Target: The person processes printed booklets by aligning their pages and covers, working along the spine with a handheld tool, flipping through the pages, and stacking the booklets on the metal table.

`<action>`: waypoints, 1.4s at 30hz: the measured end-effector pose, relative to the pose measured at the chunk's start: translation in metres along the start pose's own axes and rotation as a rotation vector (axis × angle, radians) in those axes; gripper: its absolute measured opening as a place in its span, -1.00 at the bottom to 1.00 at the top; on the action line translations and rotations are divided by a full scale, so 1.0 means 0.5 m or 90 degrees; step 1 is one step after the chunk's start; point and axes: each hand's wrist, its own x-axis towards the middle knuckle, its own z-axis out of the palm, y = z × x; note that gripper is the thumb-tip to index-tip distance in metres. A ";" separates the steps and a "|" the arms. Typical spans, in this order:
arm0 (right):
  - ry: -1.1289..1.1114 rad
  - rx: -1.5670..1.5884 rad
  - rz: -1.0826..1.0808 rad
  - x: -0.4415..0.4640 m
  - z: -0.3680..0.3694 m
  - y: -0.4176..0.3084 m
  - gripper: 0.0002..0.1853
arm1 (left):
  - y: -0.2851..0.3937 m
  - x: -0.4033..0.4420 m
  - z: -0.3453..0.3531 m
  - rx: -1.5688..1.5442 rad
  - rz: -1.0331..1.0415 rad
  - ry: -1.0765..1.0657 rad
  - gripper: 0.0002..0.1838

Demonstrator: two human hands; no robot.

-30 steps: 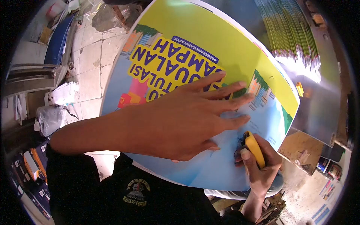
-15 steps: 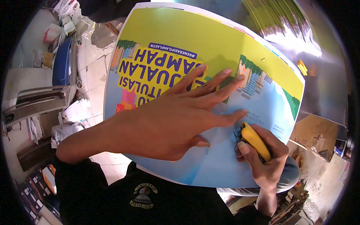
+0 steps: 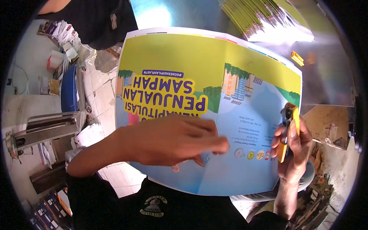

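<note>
A large printed sheet (image 3: 180, 50), lime green and blue with upside-down purple lettering and a fold down its middle, lies across the lap and the table edge. Over its lower left part is my left hand (image 3: 176, 140), back up, fingers curled and partly blurred, the thumb tip low near the fold. Whatever is under those fingers is hidden. My right hand (image 3: 297, 149) is closed around a yellow stapler (image 3: 295, 115), held upright at the sheet's right edge. Small round logos and text are visible left of the stapler.
A fanned stack of green-edged booklets (image 3: 257, 19) is on the metal table (image 3: 322, 73), with a small yellow object (image 3: 297, 58) nearby. At upper left is another person's dark-clothed body (image 3: 103, 23). A metal-framed machine (image 3: 50, 126) and a blue panel (image 3: 69, 88) stand left. A wooden board (image 3: 329, 126) is at right.
My left hand's spread fingers have curled and drawn back left. My right hand has raised the stapler off the sheet, to the right. The view has shifted, bringing the other person further into sight.
</note>
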 end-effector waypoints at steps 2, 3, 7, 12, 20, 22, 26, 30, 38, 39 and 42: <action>0.002 -0.093 -0.027 0.015 0.002 -0.019 -0.52 | 0.008 0.007 -0.004 0.032 0.028 -0.099 -0.29; -0.033 -0.179 -0.027 0.026 0.012 -0.032 -0.60 | 0.009 0.011 -0.006 0.043 0.037 -0.109 -0.29; -0.206 -0.351 -0.052 0.091 0.003 -0.030 -0.58 | 0.008 0.044 -0.020 0.081 0.197 -0.213 -0.18; -0.304 -0.299 0.110 0.159 -0.006 -0.061 -0.55 | 0.038 0.072 -0.015 0.353 0.261 -0.332 -0.31; -0.329 -0.223 0.083 0.145 -0.014 -0.035 -0.60 | 0.121 0.015 -0.050 0.182 -0.148 -0.188 -0.53; -0.291 -0.227 0.057 0.138 -0.004 -0.022 -0.65 | 0.121 -0.001 -0.066 0.424 -0.301 0.069 -0.54; -0.267 -0.319 0.018 0.132 0.014 -0.040 -0.67 | 0.062 -0.034 0.002 0.487 -0.244 0.260 -0.38; -0.226 -0.335 0.036 0.125 0.019 -0.049 -0.65 | 0.045 -0.030 0.073 0.395 -0.317 0.189 -0.17; -0.202 -0.338 0.072 0.123 0.026 -0.046 -0.67 | 0.050 -0.024 0.075 0.365 -0.353 0.170 0.20; -0.213 -0.336 0.068 0.124 0.027 -0.050 -0.67 | 0.053 -0.024 0.073 0.365 -0.354 0.172 0.20; -0.229 -0.331 0.059 0.129 0.024 -0.048 -0.64 | 0.056 -0.025 0.071 0.355 -0.353 0.152 0.33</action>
